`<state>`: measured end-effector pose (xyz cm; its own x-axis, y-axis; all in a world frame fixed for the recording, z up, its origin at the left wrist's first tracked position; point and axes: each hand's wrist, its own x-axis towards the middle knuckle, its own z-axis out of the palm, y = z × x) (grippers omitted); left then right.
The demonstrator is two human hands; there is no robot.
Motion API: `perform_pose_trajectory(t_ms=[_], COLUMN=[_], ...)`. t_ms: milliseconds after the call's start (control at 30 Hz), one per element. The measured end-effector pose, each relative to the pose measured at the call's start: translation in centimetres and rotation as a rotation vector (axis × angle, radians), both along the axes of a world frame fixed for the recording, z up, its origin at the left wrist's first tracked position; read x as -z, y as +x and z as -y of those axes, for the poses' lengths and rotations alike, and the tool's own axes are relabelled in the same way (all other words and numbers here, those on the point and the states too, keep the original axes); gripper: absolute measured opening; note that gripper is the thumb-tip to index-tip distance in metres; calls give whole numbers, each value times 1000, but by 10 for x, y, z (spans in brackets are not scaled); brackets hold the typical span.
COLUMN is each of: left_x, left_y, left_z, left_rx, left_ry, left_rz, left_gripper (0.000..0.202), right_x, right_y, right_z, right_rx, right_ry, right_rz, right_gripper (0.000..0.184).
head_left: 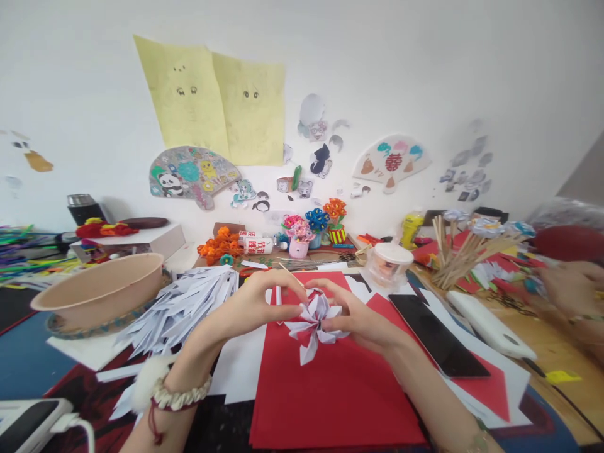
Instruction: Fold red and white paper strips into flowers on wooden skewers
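Note:
A folded paper flower (pixel 312 324), white with red inside, is held between both my hands above a stack of red paper sheets (pixel 330 390). My left hand (pixel 255 308) pinches its left side with the fingers curled round the petals. My right hand (pixel 352 314) grips its right side in the same way. A thin wooden stick (pixel 289 273) pokes out behind my left fingers. My left wrist wears a beaded bracelet and a red string.
A beige bowl (pixel 97 286) and a heap of folded white paper pieces (pixel 184 305) lie at left. A black sheet (pixel 436 336), a white case (pixel 491 324) and wooden sticks (pixel 465 251) are at right. Another person's hand (pixel 573 289) is at the right edge. Small flower pots (pixel 316 229) stand by the wall.

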<state>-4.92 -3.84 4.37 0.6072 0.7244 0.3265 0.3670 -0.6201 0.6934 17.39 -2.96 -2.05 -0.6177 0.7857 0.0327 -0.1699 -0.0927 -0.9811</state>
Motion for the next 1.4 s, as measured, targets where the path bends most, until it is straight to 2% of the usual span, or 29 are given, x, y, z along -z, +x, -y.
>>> perform_pose_trajectory(t_ms=[100, 200, 367, 500, 633, 967, 1267, 1333, 1400], left_x=[-2, -3, -2, 0, -1, 8, 20, 20, 17], left_y=[-2, -3, -2, -2, -4, 13, 23, 24, 23], left_z=[2, 6, 13, 15, 14, 18, 18, 19, 19], left_rx=[39, -26, -85, -108, -166, -295, -511, -540, -496], left_ry=[163, 307, 421, 340, 219, 322, 495, 453, 333], left_rz=[-106, -246, -320, -259, -146, -91, -179, -133, -35], left_gripper=[4, 2, 9, 11, 10, 7, 12, 12, 12], right_x=[-1, -2, -2, -3, -6, -6, -3, -3, -4], right_y=[1, 1, 1, 2, 2, 3, -1, -2, -1], right_z=[0, 0, -1, -1, 1, 4, 2, 3, 3], right_rx=[-21, -19, -12, -33, 12, 148, 237, 247, 241], right_ry=[11, 6, 0, 1, 35, 193, 312, 325, 303], right_rz=[14, 35, 10, -15, 19, 120, 168, 175, 158], right_gripper=[68, 66, 61, 58, 64, 64, 60, 58, 60])
